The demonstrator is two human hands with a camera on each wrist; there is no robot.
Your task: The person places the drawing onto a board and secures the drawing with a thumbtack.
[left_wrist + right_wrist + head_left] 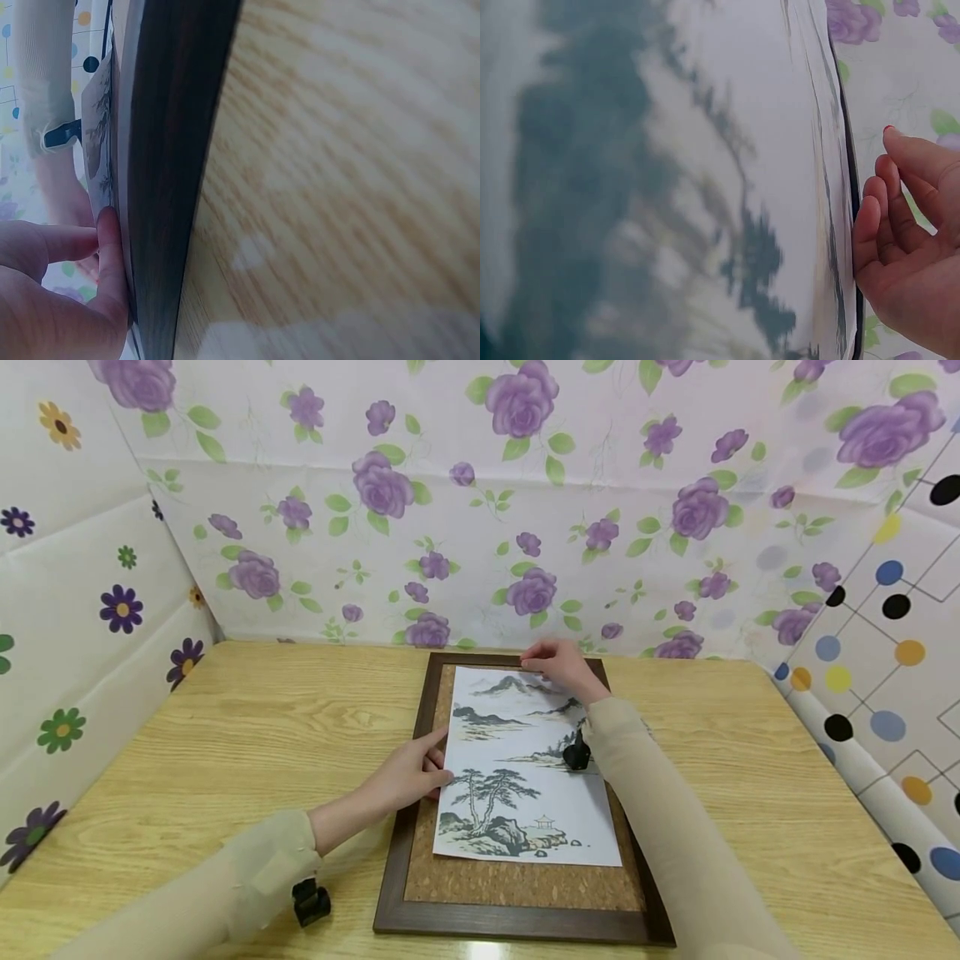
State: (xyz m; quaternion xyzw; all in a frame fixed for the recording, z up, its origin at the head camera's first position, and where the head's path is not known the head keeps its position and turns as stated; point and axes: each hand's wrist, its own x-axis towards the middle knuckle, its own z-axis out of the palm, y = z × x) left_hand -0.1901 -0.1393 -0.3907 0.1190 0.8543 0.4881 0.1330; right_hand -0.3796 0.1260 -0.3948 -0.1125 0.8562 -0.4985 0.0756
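A sheet of paper [517, 785] printed with an ink landscape lies on a framed cork board [517, 889]. At the sheet's left edge, my left hand [408, 772] pinches the paper, thumb on top and a finger at the edge. The left wrist view shows that hand [64, 289] low beside the dark frame [169, 150]. Over the board's far edge, my right hand [562, 668] is by the top of the sheet, thumb and forefinger together. A tiny red thing [889, 129] shows at its fingertips in the right wrist view; its kind I cannot tell.
The board stands on a wood-grain table [262, 735], its far edge near a flower-patterned backdrop [450, 527]. Patterned sheets hang at both sides. A black wrist mount [577, 752] hangs from the right sleeve over the sheet, and another [311, 902] is under the left sleeve.
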